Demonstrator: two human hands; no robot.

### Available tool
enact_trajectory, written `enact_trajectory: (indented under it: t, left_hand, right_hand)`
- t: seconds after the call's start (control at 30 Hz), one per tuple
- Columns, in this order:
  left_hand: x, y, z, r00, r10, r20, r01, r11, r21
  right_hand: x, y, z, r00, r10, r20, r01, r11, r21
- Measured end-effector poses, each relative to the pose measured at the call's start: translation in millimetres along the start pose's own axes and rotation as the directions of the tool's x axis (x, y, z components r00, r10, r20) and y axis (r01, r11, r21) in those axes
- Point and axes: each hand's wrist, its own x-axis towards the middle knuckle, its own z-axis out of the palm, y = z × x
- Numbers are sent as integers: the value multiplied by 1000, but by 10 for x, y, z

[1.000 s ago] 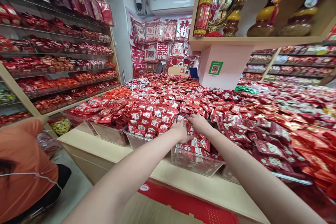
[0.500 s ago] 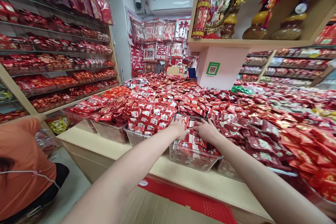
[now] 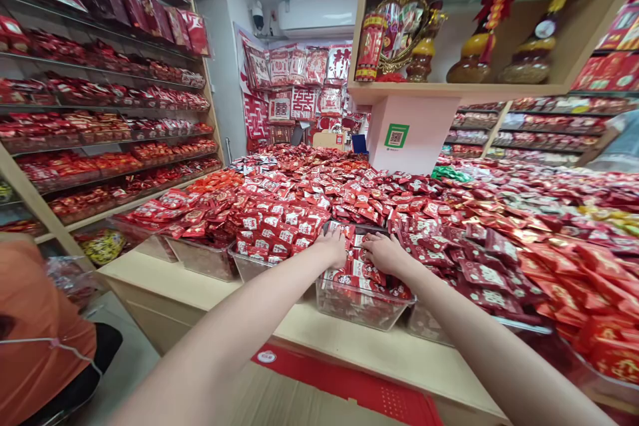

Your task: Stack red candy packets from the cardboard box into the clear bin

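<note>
A clear plastic bin (image 3: 359, 306) at the counter's front edge holds rows of red printed packets (image 3: 363, 269). My left hand (image 3: 333, 246) rests on the packets along the bin's left side, its fingertips pointing away from me and partly hidden. On the right side of the same bin, my right hand (image 3: 385, 253) touches the packets with its fingers bent, reaching in toward the middle. What either hand grips, if anything, is too small to tell. Dark red packets (image 3: 492, 269) lie right of my right hand, and brighter red ones (image 3: 279, 229) left of my left hand.
The wooden counter edge (image 3: 299, 326) runs below the bins. A cabinet (image 3: 479, 88) with gourd bottles overhangs the right side. Stocked shelves (image 3: 107, 106) line the left wall. A person in an orange top (image 3: 40, 326) is at the lower left. Cardboard (image 3: 294, 399) lies below the counter.
The view has shifted slightly, so shelves and counter appear moved left. Both hands remain at the same bin, with the fingers slightly changed in position.
</note>
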Motion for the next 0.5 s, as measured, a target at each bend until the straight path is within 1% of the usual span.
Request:
enact_trajectory:
  t: [0.1,0.17,0.23,0.27,0.3,0.33,0.37,0.4,0.43,0.47,0.5]
  left_hand:
    - [-46,11,-30,997,37,-62,-38,999,-17]
    - [-121,11,-91,991,62,-115,-66,997,-28]
    - [-274,2,-163,980,105,-169,-112,993,-32]
    - [-389,-3,-187,968,140,-208,-152,988,-41]
    - [-528,-6,-191,950,190,-249,-209,976,-54]
    - [-688,-3,-170,890,265,-372,-327,939,-111]
    - [-862,6,-120,806,279,-522,-417,893,-167]
    - [-1039,23,-41,717,258,-647,-493,844,-210]
    - [-1211,48,61,647,257,-718,-573,785,-235]
    - [-1370,81,180,581,297,-758,-664,712,-231]
    - [-1508,120,307,551,348,-759,-725,650,-228]
  right_hand:
    - [7,-32,-49,999,-40,-25,41,999,33]
    - [-59,-133,-156,995,-56,-82,63,994,91]
    - [-255,-317,-350,977,-75,-198,121,965,231]
    - [-410,-431,-476,957,-100,-271,191,924,333]
    - [-599,-552,-613,938,-115,-328,266,845,464]
    - [-809,-669,-752,927,-133,-350,331,730,598]
    - [-1026,-774,-881,920,-168,-355,381,596,707]
    - [-1236,-861,-991,921,-192,-340,390,467,793]
    - [-1425,-926,-1073,927,-200,-318,371,348,861]
    - [-1588,-969,-1120,910,-256,-327,385,227,895]
    - [-1723,-991,-1131,904,-281,-321,371,147,917]
